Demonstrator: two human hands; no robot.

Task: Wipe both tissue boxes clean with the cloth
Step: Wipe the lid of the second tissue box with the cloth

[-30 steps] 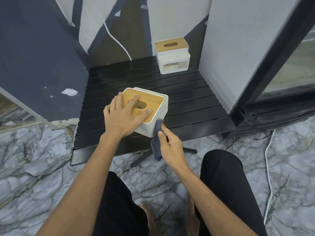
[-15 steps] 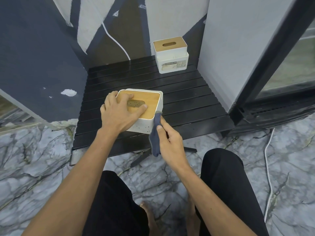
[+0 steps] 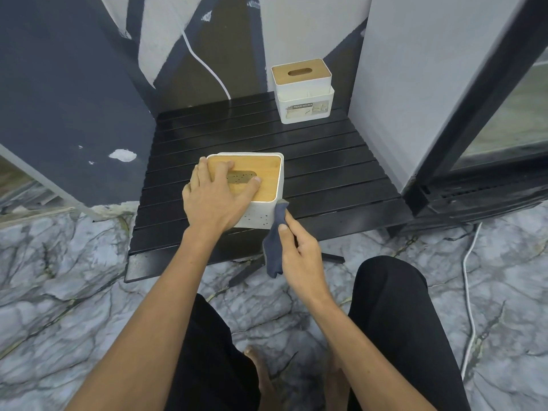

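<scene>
A white tissue box with a wooden lid (image 3: 268, 179) stands near the front of the black slatted table (image 3: 326, 179). My left hand (image 3: 218, 197) lies flat on its lid, fingers spread, pressing it down. My right hand (image 3: 299, 250) grips a dark blue cloth (image 3: 274, 241), whose top end touches the box's front right corner. A second white tissue box with a wooden lid (image 3: 302, 93) stands at the back of the table against the wall, untouched.
A grey wall panel and a black-framed glass door (image 3: 486, 120) close in the table's right side. A dark wall (image 3: 68, 93) borders the left. A white cable (image 3: 468, 280) runs over the marble floor at right. My knees sit just below the table's front edge.
The near box has turned under my left hand from skewed to square with the table. My right hand with the cloth stays at its front right corner.
</scene>
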